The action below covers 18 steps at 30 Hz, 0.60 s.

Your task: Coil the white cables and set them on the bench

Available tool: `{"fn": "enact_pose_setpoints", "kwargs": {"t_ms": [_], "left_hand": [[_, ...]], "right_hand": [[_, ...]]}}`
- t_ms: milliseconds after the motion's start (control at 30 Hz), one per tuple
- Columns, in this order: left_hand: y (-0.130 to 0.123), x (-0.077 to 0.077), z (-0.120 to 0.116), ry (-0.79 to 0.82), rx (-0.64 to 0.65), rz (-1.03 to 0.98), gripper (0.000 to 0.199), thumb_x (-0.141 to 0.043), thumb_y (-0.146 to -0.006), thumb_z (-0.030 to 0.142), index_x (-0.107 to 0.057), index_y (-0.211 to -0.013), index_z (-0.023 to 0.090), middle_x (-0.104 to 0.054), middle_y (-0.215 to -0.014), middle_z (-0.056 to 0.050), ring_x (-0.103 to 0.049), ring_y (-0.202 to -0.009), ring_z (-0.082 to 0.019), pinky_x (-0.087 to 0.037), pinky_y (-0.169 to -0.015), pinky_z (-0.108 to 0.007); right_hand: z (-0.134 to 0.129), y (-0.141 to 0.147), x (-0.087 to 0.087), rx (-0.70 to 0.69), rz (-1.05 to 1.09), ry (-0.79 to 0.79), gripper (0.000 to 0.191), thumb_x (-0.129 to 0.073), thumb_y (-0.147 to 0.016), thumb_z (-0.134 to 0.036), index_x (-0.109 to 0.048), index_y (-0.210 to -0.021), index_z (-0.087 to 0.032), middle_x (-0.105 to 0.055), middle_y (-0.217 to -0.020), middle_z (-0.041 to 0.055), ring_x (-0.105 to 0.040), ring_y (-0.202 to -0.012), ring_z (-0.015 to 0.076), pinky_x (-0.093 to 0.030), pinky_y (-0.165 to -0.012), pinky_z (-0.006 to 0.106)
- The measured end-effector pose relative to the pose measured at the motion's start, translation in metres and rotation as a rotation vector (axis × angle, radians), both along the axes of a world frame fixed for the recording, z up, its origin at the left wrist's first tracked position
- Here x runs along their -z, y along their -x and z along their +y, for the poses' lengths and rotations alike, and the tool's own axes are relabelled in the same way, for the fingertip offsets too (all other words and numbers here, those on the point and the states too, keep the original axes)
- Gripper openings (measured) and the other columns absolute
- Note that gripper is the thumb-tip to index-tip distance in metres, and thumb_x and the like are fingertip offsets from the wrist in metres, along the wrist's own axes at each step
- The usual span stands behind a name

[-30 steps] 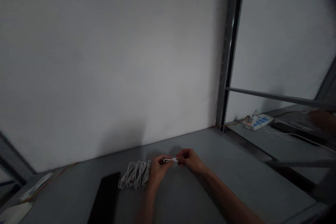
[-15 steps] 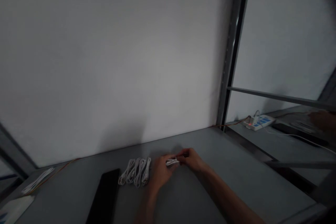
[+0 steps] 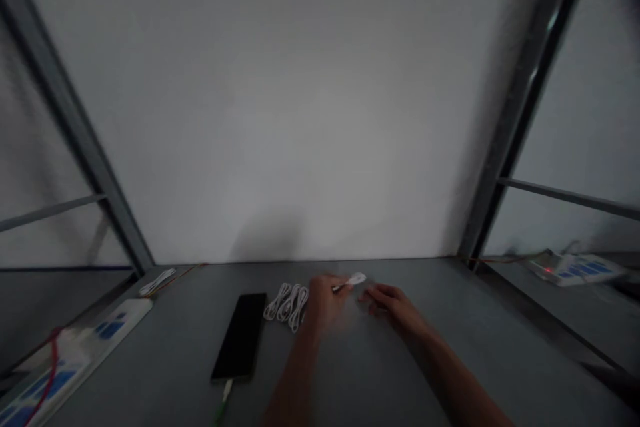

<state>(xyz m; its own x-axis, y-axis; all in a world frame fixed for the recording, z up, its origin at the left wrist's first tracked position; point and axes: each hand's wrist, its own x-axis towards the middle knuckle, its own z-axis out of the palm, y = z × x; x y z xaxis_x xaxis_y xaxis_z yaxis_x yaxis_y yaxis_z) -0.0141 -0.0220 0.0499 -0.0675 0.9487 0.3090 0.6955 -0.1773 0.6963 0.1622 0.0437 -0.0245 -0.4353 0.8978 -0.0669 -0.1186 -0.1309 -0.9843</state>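
Note:
A small coiled white cable (image 3: 357, 278) sticks out to the right from my left hand (image 3: 324, 300), whose fingers are closed on it above the grey shelf. My right hand (image 3: 393, 305) is just right of the coil and apart from it; its slightly bent, blurred fingers hold nothing that I can see. Left of my left hand lie several folded white cables (image 3: 285, 303), partly covered by that hand. A black smartphone (image 3: 241, 337) rests beside them, with a plug and a green cable (image 3: 223, 403) at its near end.
A white power strip (image 3: 120, 328) with blue sockets and a red cable (image 3: 53, 367) lies at the left. Another white cable bundle (image 3: 157, 281) is behind it. Metal posts (image 3: 107, 193) frame both sides. Beyond the right post is a second power strip (image 3: 583, 269) with a red light.
My view has swung left, bringing in the left power strip and the phone's plug. My right hand has come off the white cable, which stays in my left hand.

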Motion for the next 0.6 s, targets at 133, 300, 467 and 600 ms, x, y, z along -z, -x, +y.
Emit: {"fn": "enact_pose_setpoints", "kwargs": {"t_ms": [133,300,467,600], "left_hand": [[0.062,-0.029,-0.01,-0.091,-0.259,-0.012,0.02,-0.065,-0.078,0.03,-0.077,-0.091,0.019,-0.077,-0.091,-0.005,-0.07,-0.086,-0.022,-0.052,-0.081,-0.03],[0.164,-0.048,-0.041,-0.057,-0.479,0.178,0.019,-0.063,-0.076,0.028,-0.077,-0.083,0.016,-0.077,-0.082,-0.007,-0.07,-0.08,-0.024,-0.051,-0.076,-0.031],[0.256,-0.034,-0.07,0.2,-0.731,0.441,0.02,-0.062,-0.075,0.028,-0.077,-0.081,0.017,-0.076,-0.083,-0.01,-0.068,-0.086,-0.029,-0.047,-0.073,-0.031],[0.312,-0.029,-0.076,0.204,-0.859,0.391,0.023,-0.061,-0.074,0.032,-0.075,-0.081,0.015,-0.074,-0.075,-0.009,-0.067,-0.08,-0.029,-0.046,-0.065,-0.03]], "right_hand": [[0.0,0.003,0.005,0.042,-0.162,-0.023,0.043,-0.072,-0.062,-0.054,-0.067,-0.073,-0.012,-0.069,-0.079,0.0097,-0.055,-0.056,0.0124,-0.042,-0.051,0.024],[-0.001,0.007,0.007,0.024,-0.231,-0.12,0.04,-0.068,-0.064,-0.052,-0.067,-0.069,-0.013,-0.062,-0.062,0.0048,-0.053,-0.053,0.0131,-0.042,-0.05,0.025],[-0.003,0.01,0.005,-0.007,-0.263,-0.177,0.038,-0.067,-0.064,-0.051,-0.064,-0.065,-0.013,-0.056,-0.056,0.002,-0.05,-0.051,0.0124,-0.039,-0.048,0.024],[-0.004,0.01,0.006,0.0,-0.271,-0.199,0.04,-0.066,-0.065,-0.054,-0.062,-0.064,-0.014,-0.053,-0.054,0.001,-0.047,-0.049,0.0116,-0.037,-0.048,0.024]]}}
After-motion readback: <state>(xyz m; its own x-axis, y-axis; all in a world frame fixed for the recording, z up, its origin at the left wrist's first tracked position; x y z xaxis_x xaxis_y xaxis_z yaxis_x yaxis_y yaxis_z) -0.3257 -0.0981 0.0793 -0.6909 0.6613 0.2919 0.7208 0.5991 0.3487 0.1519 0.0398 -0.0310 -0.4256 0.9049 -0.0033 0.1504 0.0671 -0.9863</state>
